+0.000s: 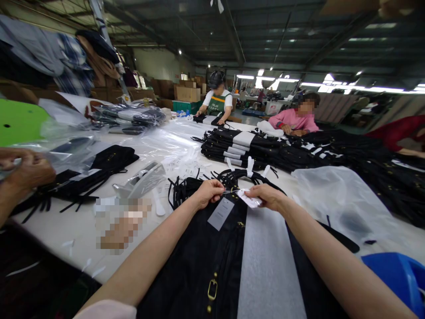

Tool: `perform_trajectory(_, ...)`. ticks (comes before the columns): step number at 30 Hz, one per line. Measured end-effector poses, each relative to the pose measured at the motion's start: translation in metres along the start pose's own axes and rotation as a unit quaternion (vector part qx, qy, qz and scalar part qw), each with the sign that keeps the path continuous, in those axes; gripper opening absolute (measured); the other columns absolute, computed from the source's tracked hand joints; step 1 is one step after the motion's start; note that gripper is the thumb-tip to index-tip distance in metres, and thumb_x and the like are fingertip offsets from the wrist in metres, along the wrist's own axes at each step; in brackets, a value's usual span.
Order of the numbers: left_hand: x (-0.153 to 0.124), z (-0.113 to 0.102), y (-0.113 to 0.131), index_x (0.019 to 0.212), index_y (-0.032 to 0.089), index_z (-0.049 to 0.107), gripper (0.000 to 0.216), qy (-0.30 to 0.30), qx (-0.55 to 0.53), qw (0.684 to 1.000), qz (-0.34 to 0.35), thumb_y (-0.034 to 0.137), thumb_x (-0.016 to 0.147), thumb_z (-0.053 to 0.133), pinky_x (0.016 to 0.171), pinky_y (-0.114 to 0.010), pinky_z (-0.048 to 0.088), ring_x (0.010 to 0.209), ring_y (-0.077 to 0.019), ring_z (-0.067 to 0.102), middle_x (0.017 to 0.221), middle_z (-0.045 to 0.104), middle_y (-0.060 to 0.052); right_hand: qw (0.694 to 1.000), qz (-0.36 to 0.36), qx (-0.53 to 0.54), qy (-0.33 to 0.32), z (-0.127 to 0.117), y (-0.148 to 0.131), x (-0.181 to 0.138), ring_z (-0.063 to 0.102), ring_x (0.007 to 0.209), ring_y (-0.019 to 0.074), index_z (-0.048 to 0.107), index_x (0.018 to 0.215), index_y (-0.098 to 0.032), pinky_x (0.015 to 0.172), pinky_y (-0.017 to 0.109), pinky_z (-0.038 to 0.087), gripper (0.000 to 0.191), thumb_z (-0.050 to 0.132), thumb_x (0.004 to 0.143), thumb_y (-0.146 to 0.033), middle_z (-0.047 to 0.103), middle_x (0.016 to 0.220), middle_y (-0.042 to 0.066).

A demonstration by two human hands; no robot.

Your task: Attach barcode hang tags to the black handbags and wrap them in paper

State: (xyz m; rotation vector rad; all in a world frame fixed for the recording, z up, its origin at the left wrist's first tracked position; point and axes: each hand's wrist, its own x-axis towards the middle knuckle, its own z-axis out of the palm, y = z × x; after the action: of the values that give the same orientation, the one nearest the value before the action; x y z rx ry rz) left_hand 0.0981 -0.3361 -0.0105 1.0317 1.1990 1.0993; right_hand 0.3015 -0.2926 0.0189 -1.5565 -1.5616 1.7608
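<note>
A black bag with a gold buckle lies in front of me, and a strip of pale tissue paper runs down it. Close to the bag's top, my left hand pinches a thin tag string. A grey hang tag rests on the bag just below those fingers. My right hand is closed on a small white tag, held between thumb and fingers. Behind both hands, black handles with white wraps curve up from the bag.
Stacked black bags stand farther back. Clear plastic bags lie to the right, near a blue plastic object. Loose labels are scattered mid-table. A co-worker's hand is at the left edge; other people work across the table.
</note>
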Motion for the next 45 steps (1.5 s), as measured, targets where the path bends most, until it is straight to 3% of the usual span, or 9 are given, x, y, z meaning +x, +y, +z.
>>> perform_trajectory(3,-0.002,0.005,0.001,0.065,0.014,0.05,0.013,0.026,0.117,0.992,-0.029,0.014,0.063,0.063,0.032,-0.014,0.021,0.031,-0.0042,0.039,0.04,0.045,0.006,0.991,0.02,0.122,-0.048,0.01,0.002,-0.009,0.044,0.044,0.0053,0.056,0.07,-0.011,0.038,0.016,0.028,0.004,0.059,0.071,-0.013,0.054,0.054,-0.001)
perform_trajectory(6,-0.002,0.007,0.004,0.06,0.013,0.05,0.011,0.019,0.175,0.983,-0.047,0.01,0.063,0.06,0.032,-0.014,0.019,0.03,-0.0044,0.038,0.036,0.042,0.006,0.984,0.044,0.155,-0.081,0.031,0.008,-0.017,0.047,0.043,0.0057,0.055,0.07,-0.011,0.037,0.014,0.032,0.003,0.056,0.073,-0.011,0.055,0.054,-0.001)
perform_trajectory(12,-0.012,-0.004,0.01,0.061,0.013,0.047,0.017,-0.023,0.018,0.995,-0.095,0.018,0.061,0.063,0.033,-0.014,0.019,0.034,-0.0026,0.037,0.049,0.048,0.004,0.974,0.065,0.21,-0.055,0.055,0.014,-0.015,0.048,0.039,0.0047,0.054,0.076,-0.012,0.033,0.011,0.031,0.004,0.052,0.078,-0.01,0.057,0.055,0.0)
perform_trajectory(21,-0.057,-0.01,0.005,0.08,0.015,0.053,0.033,-0.11,-0.047,0.989,-0.081,0.03,0.058,0.073,0.033,-0.014,0.024,0.04,-0.0029,0.047,0.08,0.056,0.0,0.95,0.02,0.305,0.056,0.076,0.014,0.0,0.047,0.039,0.0047,0.049,0.067,-0.013,0.036,0.013,0.039,0.014,0.051,0.076,-0.002,0.054,0.051,-0.001)
perform_trajectory(27,-0.067,0.003,-0.003,0.109,0.019,0.059,0.046,-0.136,-0.052,0.987,-0.071,0.026,0.064,0.069,0.039,-0.015,0.033,0.05,-0.0044,0.055,0.097,0.059,-0.007,0.933,0.001,0.345,0.104,0.092,0.017,0.003,0.036,0.033,0.0014,0.043,0.06,-0.014,0.028,0.01,0.021,0.02,0.054,0.069,0.0,0.045,0.042,-0.005)
perform_trajectory(33,-0.068,0.012,-0.003,0.122,0.028,0.049,0.059,-0.148,-0.054,0.985,-0.073,0.027,0.066,0.067,0.04,-0.016,0.035,0.051,-0.0066,0.057,0.105,0.059,-0.008,0.916,-0.01,0.394,0.069,0.093,0.02,0.004,0.026,0.031,-0.001,0.043,0.065,-0.014,0.028,0.009,0.016,0.017,0.049,0.07,0.001,0.04,0.043,-0.009)
perform_trajectory(35,-0.068,0.015,-0.003,0.122,0.027,0.049,0.059,-0.137,-0.042,0.988,-0.064,0.028,0.066,0.067,0.04,-0.016,0.035,0.05,-0.0068,0.057,0.102,0.061,-0.007,0.917,-0.006,0.397,0.038,0.09,0.021,0.004,0.024,0.03,-0.0011,0.044,0.066,-0.014,0.028,0.01,0.014,0.016,0.049,0.071,0.0,0.04,0.043,-0.009)
perform_trajectory(39,-0.063,0.018,-0.002,0.118,0.019,0.054,0.053,-0.045,0.032,0.998,-0.032,0.031,0.067,0.065,0.039,-0.015,0.031,0.044,-0.0058,0.05,0.067,0.061,-0.002,0.923,0.009,0.384,-0.013,0.084,0.021,-0.001,0.028,0.029,-0.0002,0.046,0.069,-0.014,0.028,0.01,0.016,0.012,0.047,0.076,-0.004,0.045,0.044,-0.006)
perform_trajectory(45,-0.043,0.013,-0.005,0.099,0.013,0.066,0.037,0.051,0.046,0.998,-0.007,0.028,0.066,0.063,0.041,-0.017,0.028,0.047,-0.0058,0.046,0.066,0.064,-0.004,0.955,0.005,0.297,-0.028,0.082,0.017,-0.014,0.041,0.033,0.0029,0.051,0.074,-0.01,0.029,0.012,0.027,0.012,0.045,0.083,-0.015,0.059,0.056,0.003)
